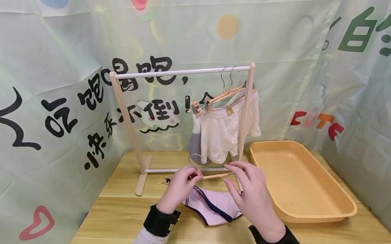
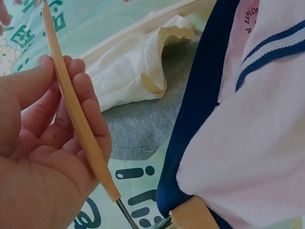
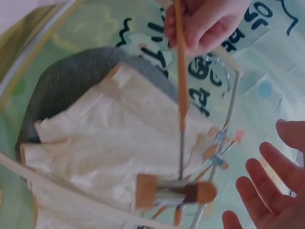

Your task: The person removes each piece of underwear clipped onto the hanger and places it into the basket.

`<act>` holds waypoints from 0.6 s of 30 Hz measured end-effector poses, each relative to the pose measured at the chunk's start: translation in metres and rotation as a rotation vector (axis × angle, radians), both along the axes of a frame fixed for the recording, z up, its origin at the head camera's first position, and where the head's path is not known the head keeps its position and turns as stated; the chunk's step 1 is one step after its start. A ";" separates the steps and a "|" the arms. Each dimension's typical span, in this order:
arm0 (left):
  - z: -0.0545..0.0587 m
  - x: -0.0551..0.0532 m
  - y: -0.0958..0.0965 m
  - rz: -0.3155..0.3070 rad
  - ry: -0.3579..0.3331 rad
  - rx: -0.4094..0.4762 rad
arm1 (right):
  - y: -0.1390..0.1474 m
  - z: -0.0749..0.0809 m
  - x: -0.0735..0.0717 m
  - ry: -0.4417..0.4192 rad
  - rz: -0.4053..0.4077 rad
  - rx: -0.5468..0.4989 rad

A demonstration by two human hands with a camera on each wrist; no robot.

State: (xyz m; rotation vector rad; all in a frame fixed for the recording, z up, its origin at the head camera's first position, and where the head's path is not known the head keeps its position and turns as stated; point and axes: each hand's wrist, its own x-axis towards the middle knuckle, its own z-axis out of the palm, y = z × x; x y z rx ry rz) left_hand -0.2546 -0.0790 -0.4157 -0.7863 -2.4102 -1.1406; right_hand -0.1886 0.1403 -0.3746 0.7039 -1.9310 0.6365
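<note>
My left hand (image 1: 180, 184) holds a wooden clip hanger (image 1: 215, 176) by its bar, low in front of the rack. The left wrist view shows the thumb and fingers around the bar (image 2: 76, 109). My right hand (image 1: 253, 195) is at the hanger's other end, fingers spread and nearly straight. In the right wrist view that hand (image 3: 271, 195) is apart from the hanger's metal-and-wood clip (image 3: 176, 192). Below the hands, a pink garment with navy trim (image 1: 199, 205) lies on the table. The other clip (image 2: 193, 214) overlaps its navy edge in the left wrist view.
Behind the hands stands a wooden rack with a white rail (image 1: 185, 72). White shorts (image 1: 219, 132) and a partly hidden grey garment (image 1: 194, 146) hang at its right end from clip hangers. A yellow tray (image 1: 310, 214) is at the right; printed cloth surrounds the wooden table (image 1: 117, 213).
</note>
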 end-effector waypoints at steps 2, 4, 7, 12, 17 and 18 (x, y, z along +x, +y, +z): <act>0.000 0.000 0.000 -0.005 0.008 -0.006 | -0.004 -0.001 0.002 0.005 0.004 0.021; -0.001 -0.001 0.000 -0.003 0.006 -0.011 | -0.008 -0.003 0.003 0.010 0.014 0.044; -0.001 -0.001 0.001 -0.005 0.009 -0.027 | -0.013 -0.007 0.003 0.013 0.040 0.076; -0.002 0.000 0.003 -0.013 0.021 -0.060 | -0.017 -0.016 0.000 -0.025 0.080 0.137; -0.001 0.003 0.006 -0.019 0.018 -0.066 | -0.020 -0.024 -0.004 -0.074 0.079 0.181; -0.001 0.004 0.006 -0.019 0.016 -0.067 | -0.020 -0.026 -0.004 -0.079 0.076 0.187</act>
